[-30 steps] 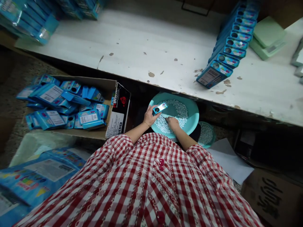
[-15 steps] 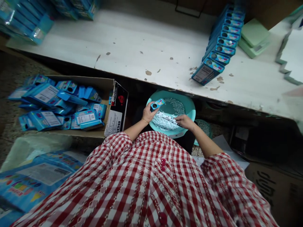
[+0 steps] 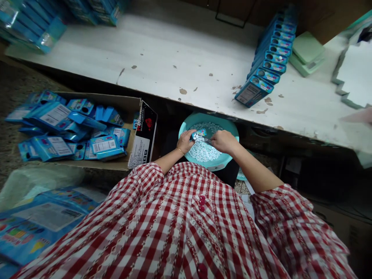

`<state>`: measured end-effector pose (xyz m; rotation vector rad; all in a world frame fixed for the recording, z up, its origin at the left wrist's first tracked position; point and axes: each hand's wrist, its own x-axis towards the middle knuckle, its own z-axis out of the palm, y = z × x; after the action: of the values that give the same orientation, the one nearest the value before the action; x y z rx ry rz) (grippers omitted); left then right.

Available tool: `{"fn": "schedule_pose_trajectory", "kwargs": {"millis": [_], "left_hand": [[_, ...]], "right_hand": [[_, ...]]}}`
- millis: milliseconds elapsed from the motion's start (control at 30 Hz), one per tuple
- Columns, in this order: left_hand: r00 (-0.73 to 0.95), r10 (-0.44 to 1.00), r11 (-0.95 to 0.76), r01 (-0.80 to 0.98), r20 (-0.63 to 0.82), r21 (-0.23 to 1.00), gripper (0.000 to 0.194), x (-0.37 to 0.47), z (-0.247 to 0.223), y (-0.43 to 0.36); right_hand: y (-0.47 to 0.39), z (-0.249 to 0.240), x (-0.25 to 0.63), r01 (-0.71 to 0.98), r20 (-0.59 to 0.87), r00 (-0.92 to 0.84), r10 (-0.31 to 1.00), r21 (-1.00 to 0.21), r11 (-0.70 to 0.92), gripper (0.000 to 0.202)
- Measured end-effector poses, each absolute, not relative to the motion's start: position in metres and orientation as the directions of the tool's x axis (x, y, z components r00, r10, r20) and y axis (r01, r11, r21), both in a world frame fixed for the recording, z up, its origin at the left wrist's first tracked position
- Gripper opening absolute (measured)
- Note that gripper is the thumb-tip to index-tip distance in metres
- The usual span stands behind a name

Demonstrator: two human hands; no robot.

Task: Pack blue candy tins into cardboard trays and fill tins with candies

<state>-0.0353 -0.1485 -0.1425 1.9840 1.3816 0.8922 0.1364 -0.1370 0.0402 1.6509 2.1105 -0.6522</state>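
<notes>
My left hand (image 3: 185, 142) is wrapped round a small blue carton (image 3: 201, 132), held over a turquoise basin (image 3: 235, 130). In my right hand (image 3: 224, 142) is a scoop (image 3: 208, 141), mostly hidden by the fingers, its tip at the round hole of the carton. White pellets sit heaped on the scoop's tip at that hole. Below both hands, many more white pellets (image 3: 203, 152) cover the bottom of the basin.
On the left, a cardboard box (image 3: 134, 145) holds a pile of blue cartons (image 3: 55, 116). A row of upright cartons (image 3: 254, 91) stands on the worn white table (image 3: 162, 58), beside a pale green scale (image 3: 308, 48). Large blue packages (image 3: 49, 217) lie at lower left.
My right hand has risen from the pellets and moved left with a loaded scoop, bringing it to the carton. My left hand has shifted slightly right and down, tilting the carton.
</notes>
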Motion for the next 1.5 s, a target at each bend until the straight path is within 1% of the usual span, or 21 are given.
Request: {"fn": "schedule_pose_trajectory", "kwargs": {"millis": [100, 200, 300, 367, 400, 467, 500, 600, 700, 833, 900, 1000, 1167, 1267, 1333, 1433, 1500], "left_hand": [[0.237, 0.948, -0.314, 0.573, 0.214, 0.757, 0.041, -0.035, -0.142, -0.149], [0.199, 0.951, -0.307, 0.551, 0.235, 0.776, 0.040, -0.035, -0.141, -0.151], [0.173, 0.956, -0.292, 0.541, 0.236, 0.788, 0.039, -0.034, -0.140, -0.152], [0.161, 0.961, -0.275, 0.547, 0.224, 0.791, 0.039, -0.034, -0.140, -0.152], [0.152, 0.964, -0.264, 0.548, 0.217, 0.794, 0.039, -0.034, -0.139, -0.153], [0.127, 0.970, -0.243, 0.542, 0.208, 0.804, 0.039, -0.034, -0.138, -0.153], [0.115, 0.972, -0.235, 0.535, 0.206, 0.811, 0.038, -0.034, -0.138, -0.153], [0.088, 0.976, -0.215, 0.523, 0.199, 0.825, 0.039, -0.033, -0.136, -0.152], [0.081, 0.981, -0.190, 0.535, 0.174, 0.823, 0.040, -0.032, -0.136, -0.152], [0.073, 0.986, -0.166, 0.540, 0.151, 0.825, 0.039, -0.032, -0.135, -0.151], [0.067, 0.986, -0.164, 0.532, 0.152, 0.830, 0.039, -0.033, -0.134, -0.151], [0.060, 0.985, -0.169, 0.522, 0.162, 0.836, 0.040, -0.033, -0.135, -0.151], [0.067, 0.982, -0.184, 0.516, 0.175, 0.836, 0.038, -0.032, -0.137, -0.150], [0.108, 0.976, -0.219, 0.515, 0.190, 0.829, 0.039, -0.033, -0.138, -0.151], [0.131, 0.973, -0.232, 0.527, 0.191, 0.818, 0.038, -0.034, -0.139, -0.151], [0.153, 0.970, -0.244, 0.542, 0.191, 0.805, 0.038, -0.034, -0.140, -0.151], [0.167, 0.967, -0.252, 0.545, 0.191, 0.800, 0.039, -0.034, -0.140, -0.151]], "right_hand": [[-0.141, 0.050, 0.140, 0.975, -0.548, -0.219, 0.808, -0.088, 0.205, 0.031], [-0.146, 0.044, 0.168, 0.972, -0.505, -0.234, 0.831, -0.139, 0.189, 0.032], [-0.149, 0.009, 0.195, 0.975, -0.460, -0.173, 0.871, -0.203, 0.086, 0.036], [-0.151, -0.028, 0.197, 0.985, -0.458, -0.087, 0.885, -0.169, 0.010, 0.038], [-0.152, -0.047, 0.193, 0.990, -0.471, -0.066, 0.880, -0.138, 0.000, 0.039], [-0.156, -0.081, 0.176, 0.993, -0.512, -0.100, 0.853, -0.108, 0.051, 0.041], [-0.159, -0.094, 0.167, 0.989, -0.535, -0.141, 0.833, -0.117, 0.093, 0.041], [-0.169, -0.117, 0.150, 0.961, -0.575, -0.273, 0.771, -0.200, 0.191, 0.037], [-0.173, -0.129, 0.152, 0.941, -0.617, -0.333, 0.713, -0.269, 0.207, 0.034], [-0.171, -0.140, 0.170, 0.925, -0.664, -0.361, 0.654, -0.347, 0.158, 0.037], [-0.171, -0.138, 0.179, 0.914, -0.664, -0.371, 0.649, -0.383, 0.131, 0.036], [-0.172, -0.123, 0.193, 0.897, -0.649, -0.382, 0.658, -0.431, 0.095, 0.035], [-0.171, -0.079, 0.219, 0.799, -0.574, -0.358, 0.737, -0.597, -0.077, 0.035], [-0.165, -0.051, 0.220, 0.734, -0.519, -0.378, 0.766, -0.672, -0.093, 0.033], [-0.159, -0.033, 0.212, 0.754, -0.507, -0.370, 0.779, -0.654, -0.068, 0.031], [-0.150, -0.006, 0.191, 0.860, -0.541, -0.307, 0.783, -0.510, -0.014, 0.030], [-0.146, 0.009, 0.177, 0.908, -0.557, -0.304, 0.773, -0.414, 0.058, 0.029]]}}
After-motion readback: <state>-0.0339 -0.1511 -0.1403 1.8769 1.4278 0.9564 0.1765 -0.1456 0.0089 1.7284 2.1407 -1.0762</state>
